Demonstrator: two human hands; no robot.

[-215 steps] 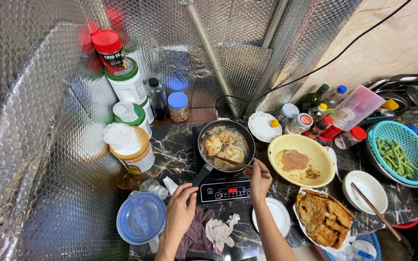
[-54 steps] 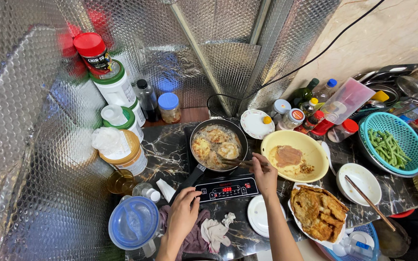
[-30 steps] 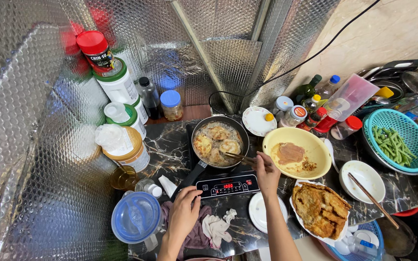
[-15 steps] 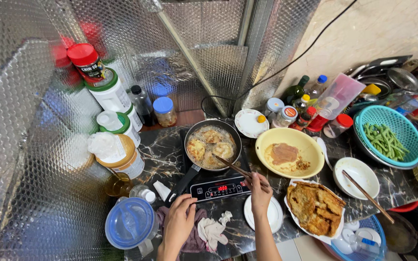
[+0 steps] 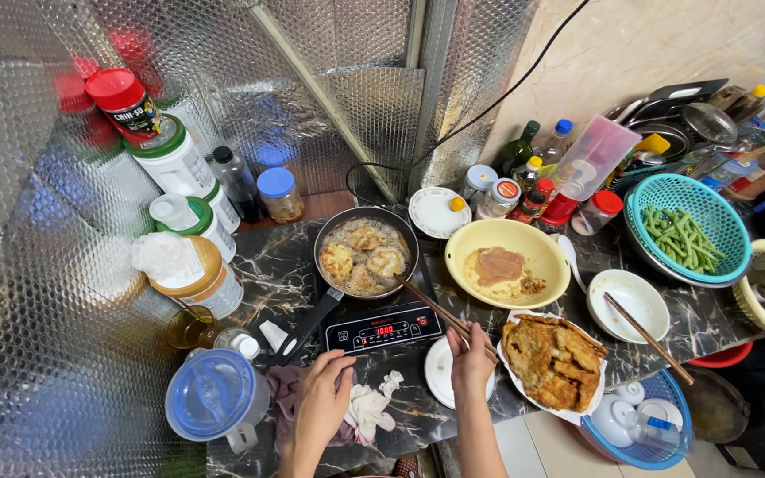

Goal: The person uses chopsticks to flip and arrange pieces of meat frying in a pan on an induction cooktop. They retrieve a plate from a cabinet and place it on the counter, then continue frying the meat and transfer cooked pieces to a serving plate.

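— Patties [image 5: 363,255] sit in the black frying pan [image 5: 366,252] on the induction cooker [image 5: 382,329], at the back of the dark marble tabletop [image 5: 276,274]. We count about four, looking golden but not yet lifted out.

— And the plate of browned fritters [image 5: 552,361] at our right is already heaped, while the yellow bowl [image 5: 506,264] holds only a little raw mix.

— Our right hand [image 5: 473,350] pinches the chopsticks [image 5: 431,305], tips at the pan's rim. Our left hand [image 5: 325,398] rests loosely open on the cloth [image 5: 374,414].
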